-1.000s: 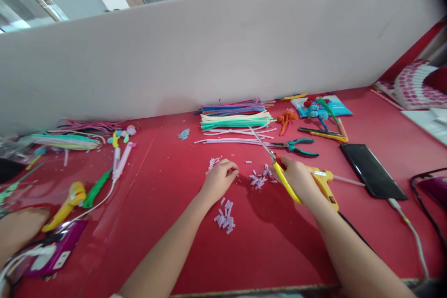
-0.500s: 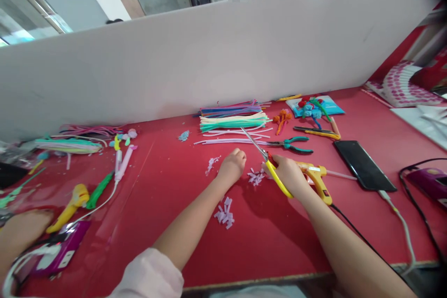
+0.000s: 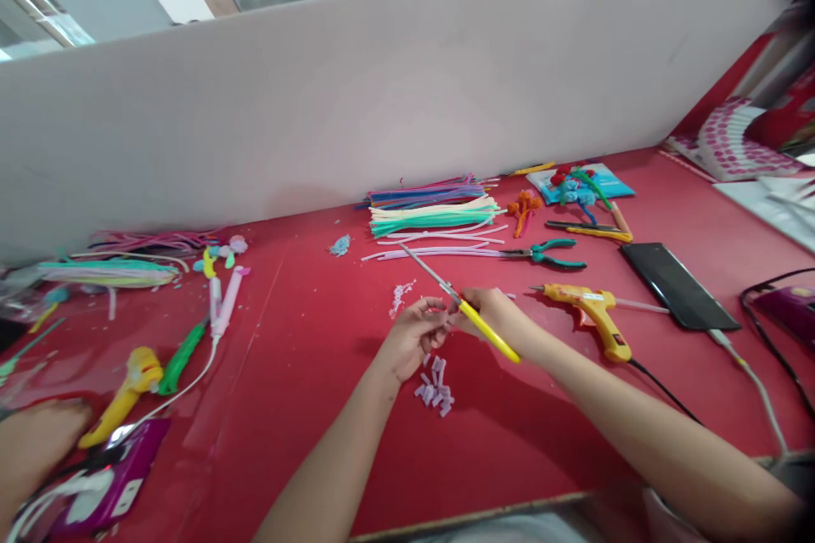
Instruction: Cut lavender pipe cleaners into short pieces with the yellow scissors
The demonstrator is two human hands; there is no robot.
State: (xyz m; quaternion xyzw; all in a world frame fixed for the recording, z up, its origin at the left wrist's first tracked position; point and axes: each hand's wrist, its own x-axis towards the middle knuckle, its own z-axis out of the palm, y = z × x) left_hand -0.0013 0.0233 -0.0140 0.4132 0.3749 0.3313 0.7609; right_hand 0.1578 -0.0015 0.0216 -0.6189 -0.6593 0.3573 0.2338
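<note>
Yellow-handled scissors [image 3: 489, 329] are in my right hand [image 3: 493, 316], blades pointing up and left over the table. My left hand [image 3: 411, 338] is pinched, its fingertips meeting those of my right hand; whatever sits between them is too small to make out. Just below the hands lies a pile of short lilac pieces [image 3: 436, 390]. Fine lilac scraps [image 3: 401, 297] are scattered behind my left hand. Beyond them, long lilac strips [image 3: 439, 252] lie beside teal-handled pliers [image 3: 557, 254].
Bundled pipe cleaners [image 3: 436, 216] lie near the white partition [image 3: 318, 110]. To the right are a yellow glue gun [image 3: 592, 310] and a black phone [image 3: 680, 284]. At the left are another yellow glue gun [image 3: 131, 386], a purple device [image 3: 120, 475] and another person's arm [image 3: 44, 450].
My right hand has moved left with the scissors to meet my left hand. My left hand has turned and moved slightly down, its fingertips now showing. The view has shifted a little.
</note>
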